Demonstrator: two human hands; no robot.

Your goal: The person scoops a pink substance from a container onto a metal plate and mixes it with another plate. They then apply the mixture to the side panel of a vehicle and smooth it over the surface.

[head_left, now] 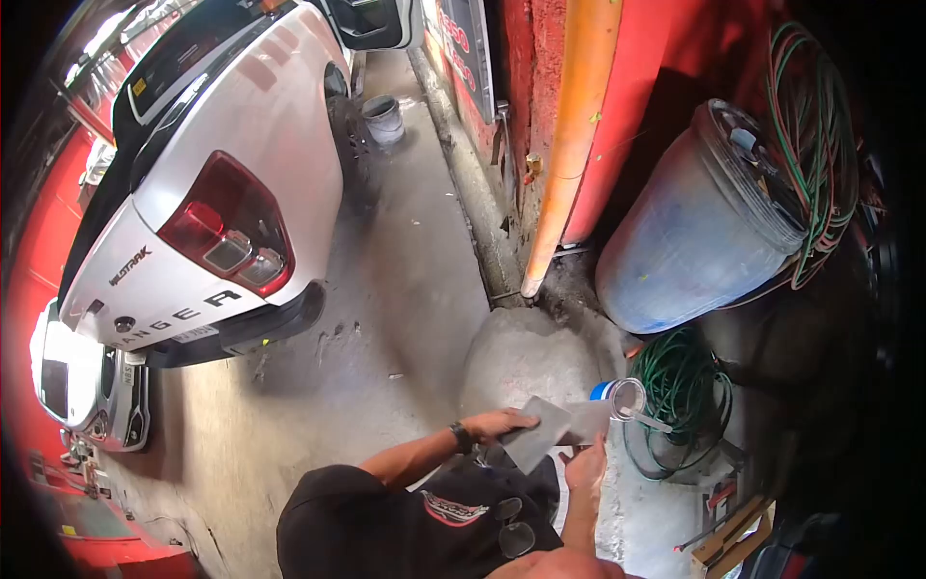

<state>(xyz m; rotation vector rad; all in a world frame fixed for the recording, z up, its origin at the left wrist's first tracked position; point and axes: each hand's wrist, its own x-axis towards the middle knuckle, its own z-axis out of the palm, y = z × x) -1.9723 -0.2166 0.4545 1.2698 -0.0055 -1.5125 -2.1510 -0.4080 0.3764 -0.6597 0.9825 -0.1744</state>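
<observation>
My left hand (499,425), with a dark watch at its wrist, grips a flat grey putty spreader (536,439) by its edge. Beside it, my right hand (585,467) pinches the bottom of a second flat spreader (588,420). The two blades overlap in front of my chest. Just past them stands an open tin (629,397) with a blue and white side. A pale flat stick (648,421) lies at the tin's near rim. Under the tin and my hands is a rough, light grey surface (632,497).
A white pickup (236,106) stands at left, with a bucket (383,121) beyond its wheel. At right are a blue drum (685,227), a coiled green hose (680,381) and a wooden frame (735,540). An orange pipe (576,116) runs down the red wall.
</observation>
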